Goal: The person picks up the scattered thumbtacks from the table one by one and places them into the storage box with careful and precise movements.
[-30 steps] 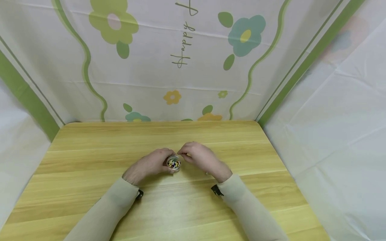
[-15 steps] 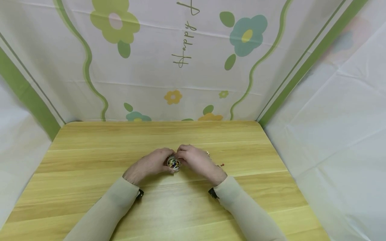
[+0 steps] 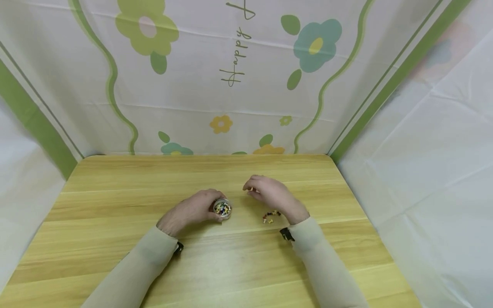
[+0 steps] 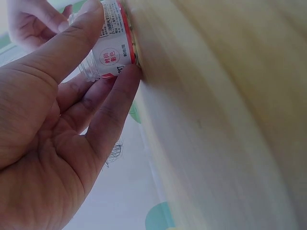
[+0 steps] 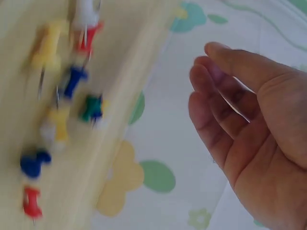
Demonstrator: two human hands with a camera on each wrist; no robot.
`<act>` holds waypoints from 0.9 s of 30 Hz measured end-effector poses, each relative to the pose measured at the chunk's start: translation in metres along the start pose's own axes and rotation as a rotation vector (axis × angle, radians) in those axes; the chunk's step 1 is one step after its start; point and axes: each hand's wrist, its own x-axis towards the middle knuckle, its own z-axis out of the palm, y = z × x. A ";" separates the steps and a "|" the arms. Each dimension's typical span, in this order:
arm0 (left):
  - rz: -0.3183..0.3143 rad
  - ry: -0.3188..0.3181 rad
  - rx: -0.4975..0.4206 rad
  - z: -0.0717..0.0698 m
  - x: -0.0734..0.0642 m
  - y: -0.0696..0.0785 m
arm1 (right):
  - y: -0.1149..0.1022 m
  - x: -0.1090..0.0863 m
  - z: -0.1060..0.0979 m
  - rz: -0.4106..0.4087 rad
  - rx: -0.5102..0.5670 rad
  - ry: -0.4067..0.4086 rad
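My left hand (image 3: 194, 208) holds a small clear plastic jar (image 3: 222, 209) of multicoloured push pins upright on the table. In the left wrist view, the thumb and fingers curl round the jar's printed white label (image 4: 108, 50). Right of the jar, my right hand (image 3: 272, 194) hovers over the table with fingers loosely bent. No pin shows between its fingertips (image 5: 218, 46) in the right wrist view. Loose push pins (image 3: 271, 214) lie in a curved row under the right wrist. Among them are a yellow pin (image 5: 47, 48), a blue one (image 5: 31, 165) and a red one (image 5: 32, 201).
The wooden table (image 3: 215, 265) reaches back to a white cloth wall (image 3: 192, 85) printed with flowers and lettering. Another white cloth (image 3: 431, 171) hangs along the right side. Black straps (image 3: 286, 234) show at the sleeve cuffs.
My right hand reached to the jar's rim and has since drawn away to the right, uncovering more of the loose pins. My left hand and the jar stay in place.
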 end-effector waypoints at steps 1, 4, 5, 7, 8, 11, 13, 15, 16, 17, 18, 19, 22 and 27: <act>-0.002 0.000 -0.002 0.000 0.000 0.000 | 0.004 -0.001 -0.001 0.013 0.005 -0.010; -0.005 -0.002 -0.004 -0.001 -0.002 0.001 | 0.013 -0.005 -0.005 0.054 0.013 -0.037; -0.005 -0.002 -0.005 -0.001 -0.002 0.001 | 0.016 -0.006 -0.006 0.068 0.016 -0.045; -0.003 -0.002 -0.004 -0.001 -0.003 0.001 | 0.022 -0.008 -0.008 0.088 0.018 -0.064; -0.002 -0.003 -0.002 -0.001 -0.002 0.001 | 0.024 -0.009 -0.008 0.090 0.011 -0.072; -0.002 -0.003 0.005 0.000 -0.002 0.001 | 0.031 -0.011 -0.008 0.092 -0.010 -0.094; -0.002 -0.004 0.012 -0.001 -0.002 0.001 | 0.035 -0.013 -0.007 0.090 -0.027 -0.103; -0.005 -0.006 0.015 0.000 -0.001 0.001 | 0.038 -0.014 -0.006 0.100 -0.038 -0.110; -0.004 -0.006 0.016 -0.001 -0.001 0.002 | 0.039 -0.015 -0.005 0.103 -0.045 -0.111; -0.002 -0.007 0.016 -0.001 -0.002 0.002 | 0.040 -0.015 -0.004 0.108 -0.048 -0.113; -0.002 -0.007 0.016 -0.001 -0.002 0.002 | 0.041 -0.015 -0.003 0.112 -0.053 -0.114; -0.001 -0.008 0.014 -0.001 -0.001 0.002 | 0.043 -0.015 -0.003 0.115 -0.059 -0.114; 0.002 -0.008 0.007 -0.001 -0.001 0.001 | 0.045 -0.015 -0.001 0.111 -0.073 -0.112; 0.006 -0.007 -0.001 -0.001 -0.002 0.001 | 0.049 -0.016 0.001 0.112 -0.066 -0.122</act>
